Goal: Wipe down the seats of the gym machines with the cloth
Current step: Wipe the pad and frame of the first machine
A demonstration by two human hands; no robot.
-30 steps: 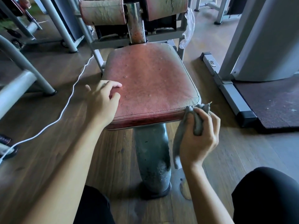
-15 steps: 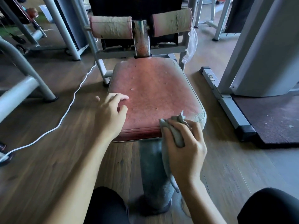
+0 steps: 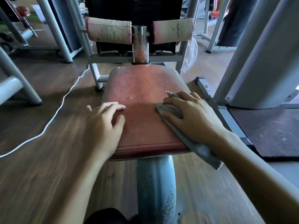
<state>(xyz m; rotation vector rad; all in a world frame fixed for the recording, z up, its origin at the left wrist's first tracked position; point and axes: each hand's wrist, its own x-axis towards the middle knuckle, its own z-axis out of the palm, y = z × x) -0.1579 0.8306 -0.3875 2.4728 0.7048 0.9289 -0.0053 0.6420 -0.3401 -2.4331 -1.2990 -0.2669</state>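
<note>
A worn red padded seat (image 3: 145,102) sits on a grey metal post (image 3: 155,183) above a brown wood-plank floor (image 3: 40,159). At 12 o'clock are two cracked roller pads (image 3: 108,32). A white cable (image 3: 53,117) trails at 9 o'clock, and a dark mat (image 3: 267,130) lies at 3 o'clock.

The right hand (image 3: 194,117), fingers spread flat, presses the grey cloth (image 3: 171,109) onto the seat's 4 o'clock side. Half a second earlier it gripped the cloth bunched at the front edge. The left hand (image 3: 103,125) still rests at 8 o'clock, its fingers relaxed.
</note>
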